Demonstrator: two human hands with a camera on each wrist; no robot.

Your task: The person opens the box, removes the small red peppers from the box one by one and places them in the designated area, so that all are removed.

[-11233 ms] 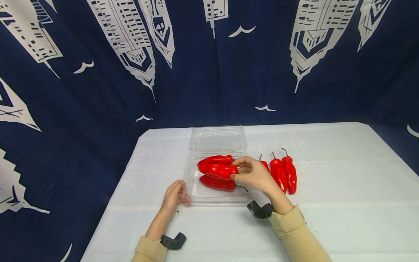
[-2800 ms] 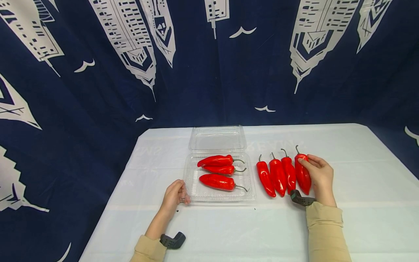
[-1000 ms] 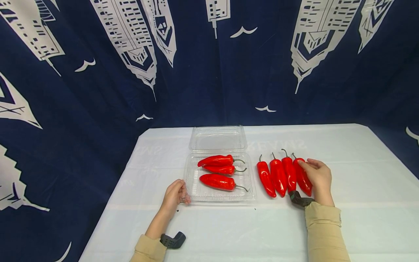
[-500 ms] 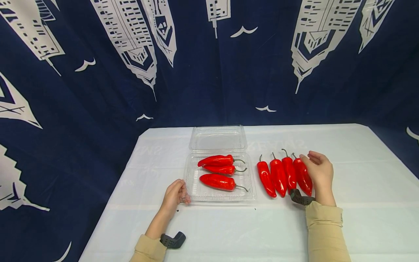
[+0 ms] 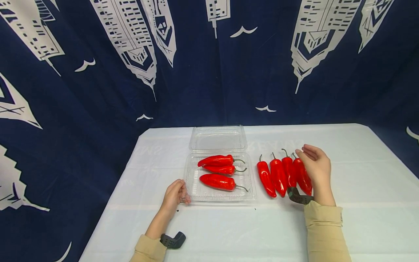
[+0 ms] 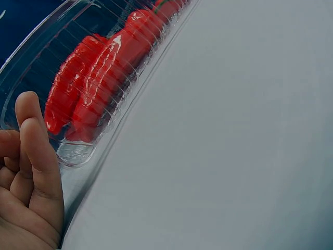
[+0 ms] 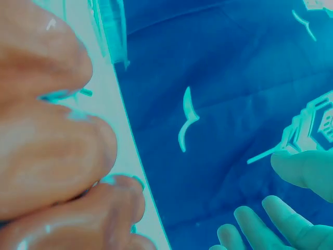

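In the head view the clear plastic container [image 5: 196, 194] lies with its lid folded back, three red peppers lying on their sides in it: a back one [image 5: 216, 160], a middle one [image 5: 220, 169] and a front one [image 5: 217, 182]. My left hand [image 5: 175, 194] holds its front left corner; fingers and the pepper-filled tray wall [image 6: 78, 153] meet in the left wrist view. My right hand [image 5: 315, 165], empty, hovers by the stem of the rightmost pepper [image 5: 302, 178] in a row. Its fingers and thumb stand apart in the right wrist view.
Left of that pepper lie a first pepper [image 5: 266, 179], a second [image 5: 278, 178] and a third [image 5: 289, 171], stems pointing away. The container's lid [image 5: 217, 139] rests flat behind the tray. A white-covered table [image 5: 229, 236] ends at a dark blue patterned curtain [image 5: 196, 91].
Earliest, my right hand held a pepper over the container; later the row had one more pepper at its right end. The right hand has since let go and risen. My left hand stayed.
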